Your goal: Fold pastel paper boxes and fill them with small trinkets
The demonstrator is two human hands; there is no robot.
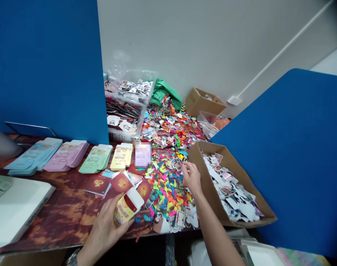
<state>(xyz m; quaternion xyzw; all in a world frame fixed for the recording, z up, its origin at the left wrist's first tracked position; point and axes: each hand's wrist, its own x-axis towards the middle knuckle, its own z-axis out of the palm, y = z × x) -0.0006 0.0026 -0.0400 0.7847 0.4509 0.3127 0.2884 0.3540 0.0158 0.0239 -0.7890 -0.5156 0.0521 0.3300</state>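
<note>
Two-handed, pinches an open yellow box (124, 211) between thumb and fingers of the left hand (108, 217), just beside red cards (121, 182). Holds the right hand (192, 176), fingers curled, over bright small pieces (167, 188) near a carton (208, 188) of cutouts (235, 199), unclear whether pinching any. Farther out, left: stacked pastel boxes (96, 159) lying flat.

- We see a blue partition (46, 66) beyond our left hand (105, 221).
- We have a blue panel (304, 159) right of our right hand (192, 178).
- Past both hands, we face a grey wall (171, 40).
- We spot a green bag (163, 91) far beyond our right hand.
</note>
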